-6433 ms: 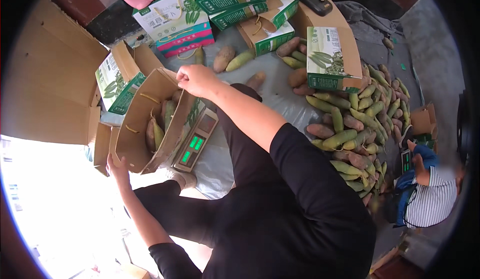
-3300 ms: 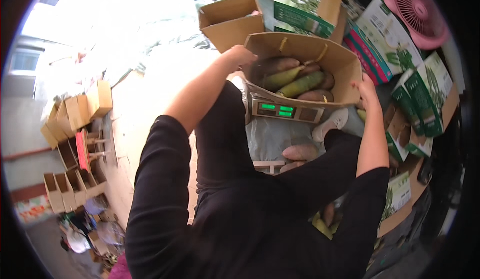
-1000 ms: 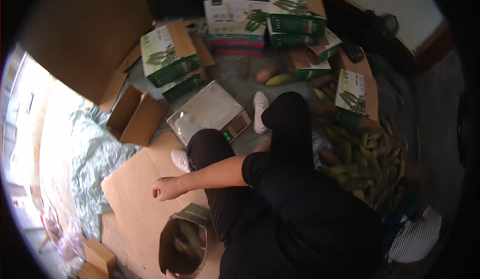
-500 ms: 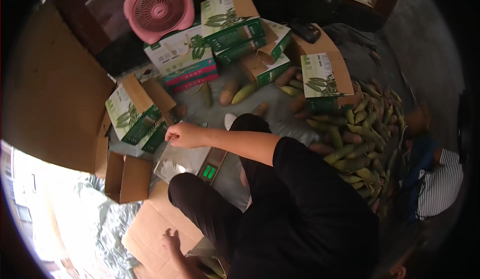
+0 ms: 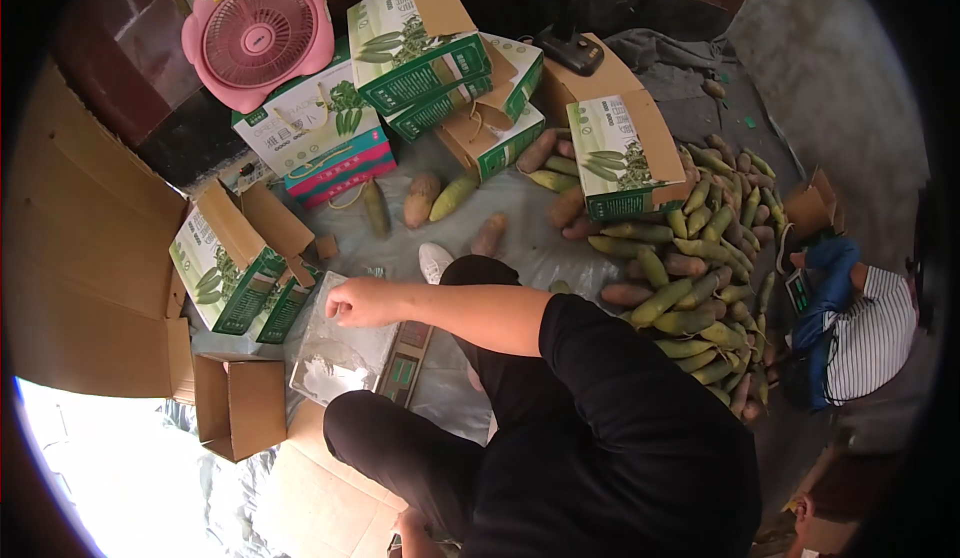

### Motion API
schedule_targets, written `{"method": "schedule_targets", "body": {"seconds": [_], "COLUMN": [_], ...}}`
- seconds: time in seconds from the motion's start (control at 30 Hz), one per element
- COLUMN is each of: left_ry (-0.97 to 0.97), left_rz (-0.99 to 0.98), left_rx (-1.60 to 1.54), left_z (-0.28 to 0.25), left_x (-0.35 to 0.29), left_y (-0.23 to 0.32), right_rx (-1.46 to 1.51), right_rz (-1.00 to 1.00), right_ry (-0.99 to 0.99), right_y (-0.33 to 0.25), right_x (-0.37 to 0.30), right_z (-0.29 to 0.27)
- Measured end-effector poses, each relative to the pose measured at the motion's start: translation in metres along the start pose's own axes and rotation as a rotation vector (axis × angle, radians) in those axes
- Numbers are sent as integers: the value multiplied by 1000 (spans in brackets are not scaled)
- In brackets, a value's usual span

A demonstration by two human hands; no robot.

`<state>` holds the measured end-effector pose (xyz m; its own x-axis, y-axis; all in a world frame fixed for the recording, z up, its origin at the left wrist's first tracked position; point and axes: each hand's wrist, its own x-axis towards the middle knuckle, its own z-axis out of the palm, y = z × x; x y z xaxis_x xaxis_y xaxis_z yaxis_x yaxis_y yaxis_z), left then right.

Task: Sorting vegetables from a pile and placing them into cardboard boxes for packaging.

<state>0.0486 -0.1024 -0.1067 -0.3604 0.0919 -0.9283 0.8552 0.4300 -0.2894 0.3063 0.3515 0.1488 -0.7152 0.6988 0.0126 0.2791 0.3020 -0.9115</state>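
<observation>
My right hand hovers over the far part of a flat weighing scale, its fingers curled in and nothing visible in them. The scale's panel is on its near right side, by my bent knee. Low in the picture, my left hand is beside my leg, its fingers mostly hidden. A flattened cardboard sheet lies nearby. Beyond the scale, several muddy green radishes rest on plastic sheeting, and a large heap of green radishes lies to the right.
Open printed boxes and a small brown carton stand left of the scale. More printed boxes are stacked at the back, beside a pink fan and a black fan. A person in a striped shirt sits beyond the heap.
My left hand has drawn back from above the cardboard sheet to beside my leg. My right hand stays over the scale. The scale's bright green display now looks dim, and the view has shifted.
</observation>
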Motion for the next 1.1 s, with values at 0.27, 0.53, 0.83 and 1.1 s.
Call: {"method": "schedule_targets", "body": {"seconds": [0.27,0.53,0.83,1.1], "left_ry": [293,161,68,58], "left_rz": [505,567,594,609], "left_rx": [-38,-243,-506,-778], "left_z": [26,21,7,-10], "left_x": [6,0,-13,-23], "left_y": [-31,-27,-10,5], "right_rx": [50,27,19,20], "right_rz": [44,-10,-34,-78], "right_ry": [-75,-129,-203,-201], "right_y": [-6,-12,-21,-24], "right_x": [-2,-3,-9,-15], "right_z": [7,16,6,7]}}
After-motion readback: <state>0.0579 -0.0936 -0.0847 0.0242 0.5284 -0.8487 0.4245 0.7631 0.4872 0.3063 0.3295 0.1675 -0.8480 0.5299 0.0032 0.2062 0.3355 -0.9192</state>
